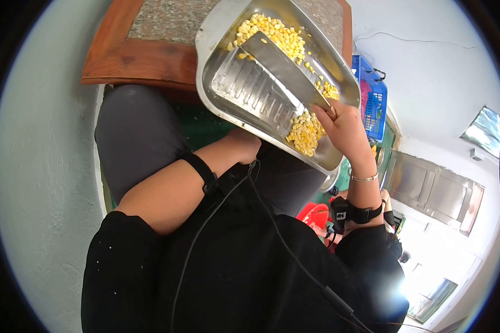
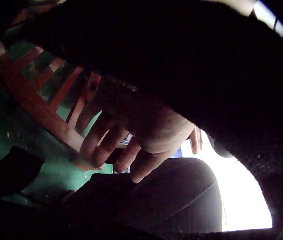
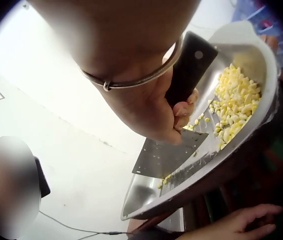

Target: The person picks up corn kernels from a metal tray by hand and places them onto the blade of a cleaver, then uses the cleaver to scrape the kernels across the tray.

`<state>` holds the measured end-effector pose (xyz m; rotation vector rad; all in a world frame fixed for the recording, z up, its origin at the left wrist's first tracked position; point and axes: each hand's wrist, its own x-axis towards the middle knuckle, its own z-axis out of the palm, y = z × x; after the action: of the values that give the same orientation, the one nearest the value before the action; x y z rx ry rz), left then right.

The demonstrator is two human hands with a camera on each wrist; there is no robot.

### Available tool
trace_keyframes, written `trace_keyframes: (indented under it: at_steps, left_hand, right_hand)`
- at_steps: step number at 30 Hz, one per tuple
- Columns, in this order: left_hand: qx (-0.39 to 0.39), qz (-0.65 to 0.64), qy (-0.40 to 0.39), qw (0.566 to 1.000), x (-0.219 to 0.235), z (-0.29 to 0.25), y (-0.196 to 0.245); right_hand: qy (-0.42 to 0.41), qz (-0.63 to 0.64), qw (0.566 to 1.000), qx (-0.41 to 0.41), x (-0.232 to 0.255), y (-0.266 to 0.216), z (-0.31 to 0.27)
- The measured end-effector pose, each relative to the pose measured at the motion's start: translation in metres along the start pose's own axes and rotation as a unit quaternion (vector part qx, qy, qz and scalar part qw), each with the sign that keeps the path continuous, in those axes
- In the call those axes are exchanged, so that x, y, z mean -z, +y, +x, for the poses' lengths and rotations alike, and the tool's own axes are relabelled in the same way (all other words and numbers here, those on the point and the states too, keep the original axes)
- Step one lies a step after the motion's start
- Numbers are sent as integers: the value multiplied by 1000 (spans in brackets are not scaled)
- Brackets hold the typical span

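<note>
My right hand (image 1: 345, 126) grips a cleaver (image 1: 286, 69) by its dark handle, plainest in the right wrist view. The broad metal blade slants across a ribbed metal tray (image 1: 202, 77). Yellow corn kernels (image 1: 275, 34) lie heaped at the tray's far end, beyond the blade. Another heap (image 1: 305, 133) sits at the near right corner, below my right hand, with a few loose kernels between. My left hand (image 1: 243, 147) hangs beside the tray's near edge, above my lap. In the left wrist view its fingers (image 2: 106, 145) droop loosely with nothing in them.
A wooden table with a stone-patterned top (image 1: 169, 21) stands under the tray's far part. Beyond the tray on the right is a blue plastic basket (image 1: 376, 105). A red basin (image 1: 315, 213) and another person's arm (image 1: 388, 201) show at the right. A wall (image 1: 50, 166) runs along my left.
</note>
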<state>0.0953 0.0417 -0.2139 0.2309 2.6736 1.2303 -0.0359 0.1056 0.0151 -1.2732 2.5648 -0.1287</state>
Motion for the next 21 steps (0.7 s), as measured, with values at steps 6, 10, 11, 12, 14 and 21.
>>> trace_keyframes:
  at_steps: [6, 10, 11, 12, 14, 21]
  left_hand:
    - [49, 15, -118, 992, 7, 6, 6]
    - [65, 39, -156, 985, 22, 0, 18]
    - [65, 41, -155, 985, 26, -1, 21]
    - [75, 33, -164, 983, 30, -2, 24]
    - [84, 26, -170, 982, 31, -4, 24]
    - [88, 20, -168, 982, 36, -6, 24]
  right_hand:
    - [5, -5, 999, 37, -4, 1, 6]
    - [-6, -7, 1000, 28, -2, 1, 3]
    - [-14, -10, 1000, 15, -2, 0, 2]
    - [-12, -10, 1000, 17, -1, 2, 0]
    - [-7, 12, 1000, 11, 5, 9, -10]
    - [-9, -63, 997, -31, 30, 4, -44]
